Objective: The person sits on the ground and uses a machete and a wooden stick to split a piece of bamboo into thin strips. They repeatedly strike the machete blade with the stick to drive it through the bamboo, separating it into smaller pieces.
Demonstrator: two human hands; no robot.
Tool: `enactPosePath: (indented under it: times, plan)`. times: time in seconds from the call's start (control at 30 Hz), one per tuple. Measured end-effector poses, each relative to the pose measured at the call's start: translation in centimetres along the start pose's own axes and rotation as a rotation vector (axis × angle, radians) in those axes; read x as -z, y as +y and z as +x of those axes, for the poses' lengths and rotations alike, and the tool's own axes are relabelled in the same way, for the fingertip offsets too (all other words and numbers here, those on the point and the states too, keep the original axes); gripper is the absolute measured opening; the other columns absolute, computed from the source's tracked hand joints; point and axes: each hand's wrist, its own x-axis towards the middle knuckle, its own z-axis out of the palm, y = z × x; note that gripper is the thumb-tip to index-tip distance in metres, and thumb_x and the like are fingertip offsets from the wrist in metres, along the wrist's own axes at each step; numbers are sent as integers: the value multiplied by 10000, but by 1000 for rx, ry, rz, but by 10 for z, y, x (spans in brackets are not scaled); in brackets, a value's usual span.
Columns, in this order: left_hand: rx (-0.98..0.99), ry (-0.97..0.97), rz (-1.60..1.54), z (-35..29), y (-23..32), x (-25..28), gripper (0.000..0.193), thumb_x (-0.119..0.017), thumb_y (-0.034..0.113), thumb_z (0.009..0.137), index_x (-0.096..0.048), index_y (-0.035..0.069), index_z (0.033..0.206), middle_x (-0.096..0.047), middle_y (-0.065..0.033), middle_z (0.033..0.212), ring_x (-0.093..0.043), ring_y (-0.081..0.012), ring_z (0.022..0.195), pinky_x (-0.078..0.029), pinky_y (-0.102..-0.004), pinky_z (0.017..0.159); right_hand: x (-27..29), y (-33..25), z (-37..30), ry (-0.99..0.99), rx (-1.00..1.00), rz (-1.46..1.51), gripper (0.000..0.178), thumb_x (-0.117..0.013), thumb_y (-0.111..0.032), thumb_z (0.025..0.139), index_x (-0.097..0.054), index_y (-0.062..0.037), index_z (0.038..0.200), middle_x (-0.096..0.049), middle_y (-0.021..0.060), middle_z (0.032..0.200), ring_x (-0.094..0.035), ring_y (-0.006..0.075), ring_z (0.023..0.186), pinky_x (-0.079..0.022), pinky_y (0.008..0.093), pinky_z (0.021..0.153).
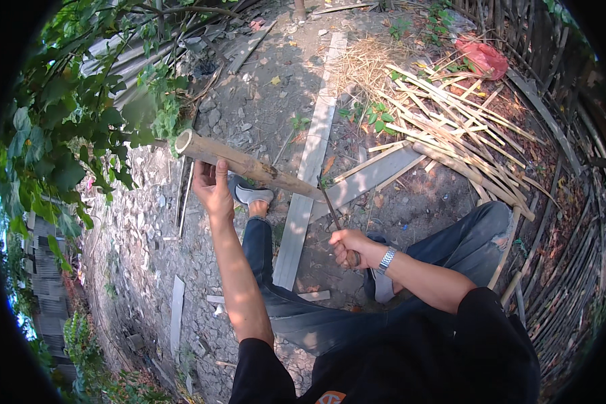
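Bamboo pole [249, 163]: held level above the ground, uncut end leftward.
Left hand [213, 189]: clamped under the pole.
Right hand [349, 244]: fist closed on knife [331, 207], blade at pole's end.
Progress: split strips [451, 128] already piled; pole seemingly barely started.

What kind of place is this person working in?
Probably an outdoor yard used for working bamboo. The ground is bare dirt and stones, split bamboo strips lie heaped on it, leafy plants grow at one side, and a fence of upright slats closes the other.
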Motion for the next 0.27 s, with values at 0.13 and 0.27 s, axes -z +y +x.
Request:
enactPosePath:
  times: [0.13, 0.27]
  plan:
    - [32, -34, 21, -6, -7, 5, 547, -761, 147, 949, -520, -57, 1396, -659, -113, 1244, -616, -187, 1138, -464, -326, 1003, -50, -45, -86, -125, 603, -117, 266, -602, -234, 955, -466, -96, 773, -444, 14, 584, -442, 129, 413, -424, 300, 382]
    - [-22, -70, 68, 1, -7, -8, 544, -759, 158, 953, -524, -47, 1398, -666, -117, 1246, -613, -186, 1143, -455, -329, 1018, -92, -58, -97, -368, 1037, -48, 281, -603, -287, 977, -526, -74, 809, -520, 23, 599, -538, 145, 433, -455, 312, 401]
